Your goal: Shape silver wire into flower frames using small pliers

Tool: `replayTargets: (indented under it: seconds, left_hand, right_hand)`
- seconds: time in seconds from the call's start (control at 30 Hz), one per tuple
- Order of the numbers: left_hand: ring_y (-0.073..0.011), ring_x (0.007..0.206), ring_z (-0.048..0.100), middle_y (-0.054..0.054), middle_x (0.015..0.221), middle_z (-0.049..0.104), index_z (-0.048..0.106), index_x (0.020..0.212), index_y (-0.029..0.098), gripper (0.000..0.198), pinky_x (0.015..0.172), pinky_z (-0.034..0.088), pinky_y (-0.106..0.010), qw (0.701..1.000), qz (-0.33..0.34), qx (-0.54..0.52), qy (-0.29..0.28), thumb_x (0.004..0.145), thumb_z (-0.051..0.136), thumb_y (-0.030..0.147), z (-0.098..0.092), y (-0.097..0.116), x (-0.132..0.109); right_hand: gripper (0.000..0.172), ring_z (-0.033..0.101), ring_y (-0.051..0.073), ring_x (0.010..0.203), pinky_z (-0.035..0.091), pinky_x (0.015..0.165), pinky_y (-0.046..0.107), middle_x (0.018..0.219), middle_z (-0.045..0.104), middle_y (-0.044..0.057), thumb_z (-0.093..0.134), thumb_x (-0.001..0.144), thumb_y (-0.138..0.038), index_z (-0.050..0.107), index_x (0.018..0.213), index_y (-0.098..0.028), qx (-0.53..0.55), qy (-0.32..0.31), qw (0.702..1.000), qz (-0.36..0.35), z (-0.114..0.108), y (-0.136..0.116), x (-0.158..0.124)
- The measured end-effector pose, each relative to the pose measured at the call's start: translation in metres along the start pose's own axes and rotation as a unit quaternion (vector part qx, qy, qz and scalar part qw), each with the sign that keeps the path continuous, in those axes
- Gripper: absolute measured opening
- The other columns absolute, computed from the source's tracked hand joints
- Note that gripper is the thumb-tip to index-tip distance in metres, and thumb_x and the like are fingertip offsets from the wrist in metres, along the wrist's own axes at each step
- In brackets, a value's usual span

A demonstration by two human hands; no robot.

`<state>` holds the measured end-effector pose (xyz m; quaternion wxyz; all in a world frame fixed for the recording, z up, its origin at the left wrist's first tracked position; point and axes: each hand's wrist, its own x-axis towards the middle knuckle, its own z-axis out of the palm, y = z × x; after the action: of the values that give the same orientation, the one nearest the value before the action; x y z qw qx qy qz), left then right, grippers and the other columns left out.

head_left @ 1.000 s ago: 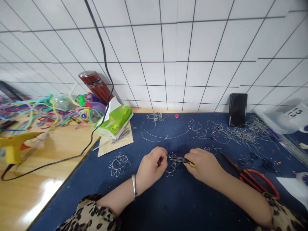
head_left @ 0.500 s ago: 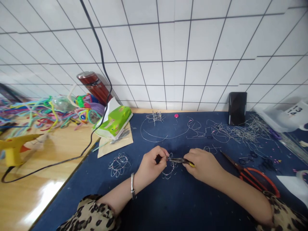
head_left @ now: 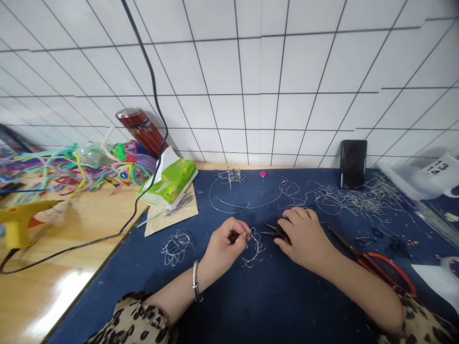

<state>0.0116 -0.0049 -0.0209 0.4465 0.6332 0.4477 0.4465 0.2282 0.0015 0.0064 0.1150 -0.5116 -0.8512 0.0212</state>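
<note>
My left hand (head_left: 224,248) pinches a small looped wire flower (head_left: 253,247) that rests on the blue mat (head_left: 251,306). A silver bangle circles that wrist. My right hand (head_left: 304,236) is closed around small pliers (head_left: 273,232), whose dark jaws point left, a little apart from the wire piece. A second finished wire flower (head_left: 176,246) lies on the mat to the left of my left hand.
Red-handled scissors (head_left: 376,263) lie right of my right arm. Loose wire pieces (head_left: 358,198) and a black phone (head_left: 353,164) sit at the back. A green tissue pack (head_left: 170,181), red flask (head_left: 141,129), coloured pipe cleaners (head_left: 71,165) and a yellow glue gun (head_left: 21,222) are to the left.
My right hand has pulled the pliers away from the wire flower, back and slightly to the right. My left hand keeps its pinch on the wire piece.
</note>
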Motion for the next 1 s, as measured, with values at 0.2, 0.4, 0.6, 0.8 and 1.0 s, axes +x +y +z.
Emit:
replayTargets:
  seconds: [0.2,0.4,0.6,0.8,1.0]
  left_hand:
    - [-0.0105,0.07,0.055,-0.002,0.085,0.057,0.048,0.074,0.017,0.011,0.063,0.046,-0.024,1.0,-0.005,-0.006,-0.014,0.077,0.051,0.008,0.006,0.006,-0.007]
    - [-0.0114,0.072,0.057,-0.003,0.083,0.058,0.049,0.073,0.017,0.009,0.064,0.046,-0.024,1.0,-0.003,0.001,-0.024,0.077,0.052,0.009,0.01,0.009,-0.011]
    - [-0.0116,0.07,0.057,-0.002,0.081,0.059,0.05,0.071,0.017,0.012,0.062,0.046,-0.024,0.998,0.009,0.051,-0.017,0.074,0.051,0.006,0.013,0.009,-0.013]
    - [-0.0133,0.075,0.056,-0.002,0.081,0.058,0.049,0.07,0.017,0.015,0.067,0.045,-0.027,0.983,0.079,0.168,0.005,0.071,0.051,0.003,0.015,0.012,-0.013]
    - [-0.0148,0.079,0.056,-0.002,0.084,0.056,0.05,0.071,0.018,0.016,0.07,0.046,-0.029,0.961,0.142,0.238,0.019,0.069,0.05,0.002,0.015,0.015,-0.013]
  right_hand:
    - [0.031,0.053,0.011,0.074,0.043,0.068,0.026,0.094,0.059,0.0,0.056,0.077,-0.034,0.054,0.106,-0.024,0.338,-0.074,0.935,0.073,0.002,-0.022,-0.001]
    - [0.018,0.05,0.008,0.065,0.041,0.058,0.021,0.078,0.057,-0.004,0.058,0.072,-0.024,0.054,0.089,-0.023,0.456,-0.092,0.877,0.119,0.009,-0.04,-0.001]
    - [0.009,0.047,0.007,0.06,0.039,0.056,0.02,0.066,0.05,-0.005,0.054,0.071,-0.019,0.049,0.079,-0.021,0.473,-0.081,0.866,0.14,0.014,-0.04,-0.002]
    - [0.008,0.046,0.007,0.056,0.039,0.053,0.019,0.065,0.05,-0.005,0.053,0.069,-0.017,0.05,0.077,-0.02,0.511,-0.101,0.841,0.148,0.017,-0.041,-0.002]
    - [0.008,0.046,0.007,0.057,0.039,0.052,0.02,0.064,0.05,-0.005,0.055,0.067,-0.016,0.052,0.074,-0.018,0.529,-0.102,0.826,0.164,0.016,-0.042,-0.003]
